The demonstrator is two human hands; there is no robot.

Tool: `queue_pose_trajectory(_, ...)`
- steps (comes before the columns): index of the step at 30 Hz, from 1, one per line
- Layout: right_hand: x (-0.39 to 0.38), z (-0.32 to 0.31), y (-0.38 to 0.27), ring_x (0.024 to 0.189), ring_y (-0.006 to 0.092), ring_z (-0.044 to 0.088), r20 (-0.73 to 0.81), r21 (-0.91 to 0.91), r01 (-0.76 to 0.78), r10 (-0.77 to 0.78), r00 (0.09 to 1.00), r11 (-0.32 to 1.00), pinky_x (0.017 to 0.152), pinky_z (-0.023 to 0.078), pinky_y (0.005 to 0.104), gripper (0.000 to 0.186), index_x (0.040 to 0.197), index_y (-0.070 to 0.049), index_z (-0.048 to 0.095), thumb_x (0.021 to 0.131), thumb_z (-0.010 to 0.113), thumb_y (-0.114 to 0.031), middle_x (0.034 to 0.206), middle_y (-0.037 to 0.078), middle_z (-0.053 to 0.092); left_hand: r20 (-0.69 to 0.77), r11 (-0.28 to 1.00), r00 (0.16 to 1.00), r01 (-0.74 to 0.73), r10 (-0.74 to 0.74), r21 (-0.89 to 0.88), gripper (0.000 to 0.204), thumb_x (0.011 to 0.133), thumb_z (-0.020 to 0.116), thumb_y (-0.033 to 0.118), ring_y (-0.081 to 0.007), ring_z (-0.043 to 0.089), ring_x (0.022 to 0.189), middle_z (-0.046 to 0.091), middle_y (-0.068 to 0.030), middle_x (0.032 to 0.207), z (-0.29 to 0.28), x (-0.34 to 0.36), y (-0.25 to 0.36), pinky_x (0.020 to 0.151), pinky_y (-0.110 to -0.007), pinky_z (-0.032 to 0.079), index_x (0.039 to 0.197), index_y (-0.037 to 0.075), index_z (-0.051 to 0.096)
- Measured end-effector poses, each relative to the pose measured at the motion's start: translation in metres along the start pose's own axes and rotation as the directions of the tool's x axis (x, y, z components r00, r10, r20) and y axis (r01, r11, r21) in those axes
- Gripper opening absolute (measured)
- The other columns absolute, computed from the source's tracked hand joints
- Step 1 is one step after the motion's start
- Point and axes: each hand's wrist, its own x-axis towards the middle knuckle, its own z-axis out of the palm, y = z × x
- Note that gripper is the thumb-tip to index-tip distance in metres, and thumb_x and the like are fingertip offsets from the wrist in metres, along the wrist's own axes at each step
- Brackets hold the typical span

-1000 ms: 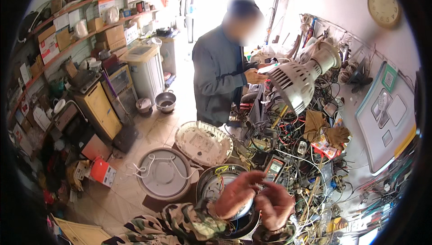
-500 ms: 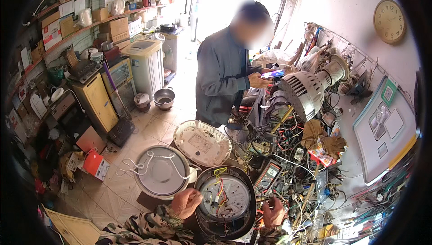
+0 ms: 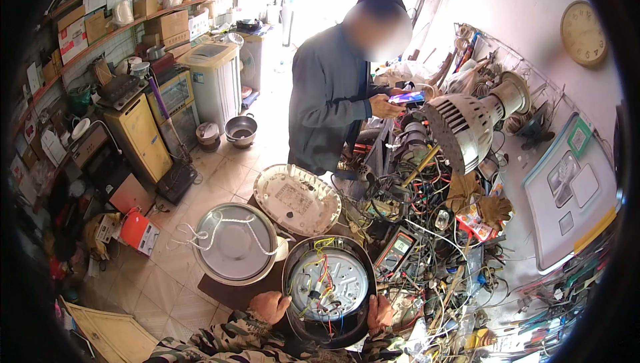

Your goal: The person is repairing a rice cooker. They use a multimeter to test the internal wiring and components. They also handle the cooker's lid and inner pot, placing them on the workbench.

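A round, dark-rimmed appliance housing [image 3: 291, 332] lies open in front of me. Its metal inner plate [image 3: 347, 276] carries red, yellow and blue wires [image 3: 323, 286]. My left hand [image 3: 269, 307] is curled against the housing's left rim. My right hand [image 3: 381, 312] grips the opposite rim, some of its fingers hidden. Left of the housing is a round metal pot-like part [image 3: 237, 250] with a white cord [image 3: 223, 220] lying across it. Behind them sits an off-white oval plastic cover [image 3: 297, 196]. To the right, a multimeter [image 3: 397, 251] rests beside tangled wires.
Across the bench a person in a dark jacket [image 3: 323, 96] holds a phone [image 3: 407, 98]. A large lamp-like fitting [image 3: 460, 126] rises above heaped cables, with brown gloves [image 3: 493, 208] close by. Shelves of boxes [image 3: 167, 24] line the left wall; a dark pot [image 3: 241, 130] stands on the floor.
My right hand has moved left from above the clutter onto the housing's right rim. My left hand has lowered to its left rim. The view has shifted slightly.
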Motion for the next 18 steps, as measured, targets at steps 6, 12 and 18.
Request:
queue_pose_trajectory(6,0.001,0.006,0.010,0.072,0.0485,0.057,0.032,-0.044,-0.030,0.031,0.999,0.999,0.062,0.042,0.0555,0.034,0.078,0.002,0.057,0.092,0.055,-0.029,0.075,0.026,0.058,0.063,0.994,0.992,0.105,-0.108,0.037,0.036,0.090,0.061,0.031,-0.0417,0.061,0.067,0.060,-0.0197,0.069,0.003,0.002,0.001,0.059,-0.052,0.047,0.068,0.003,0.055)
queue_pose_trajectory(12,0.000,0.006,0.007,0.073,0.0512,0.056,-0.018,-0.004,0.004,-0.004,1.000,1.000,0.063,0.041,0.0529,0.037,0.081,0.002,0.059,0.094,0.054,-0.032,0.074,0.028,0.057,0.071,0.997,0.995,0.075,-0.076,0.014,0.032,0.090,0.060,0.026,-0.0415,0.061,0.067,0.059,-0.0198,0.069,0.004,0.003,-0.003,0.060,-0.052,0.047,0.068,0.003,0.055)
queue_pose_trajectory(18,0.001,0.011,0.017,0.070,0.0482,0.058,0.005,-0.011,0.008,-0.008,1.000,1.000,0.061,0.042,0.0546,0.033,0.081,0.002,0.061,0.091,0.055,-0.029,0.072,0.027,0.059,0.005,0.998,0.999,0.049,-0.049,-0.031,0.037,0.089,0.062,0.028,-0.0430,0.056,0.059,0.052,-0.0220,0.063,0.004,0.002,0.001,0.053,-0.051,0.042,0.065,0.002,0.051)
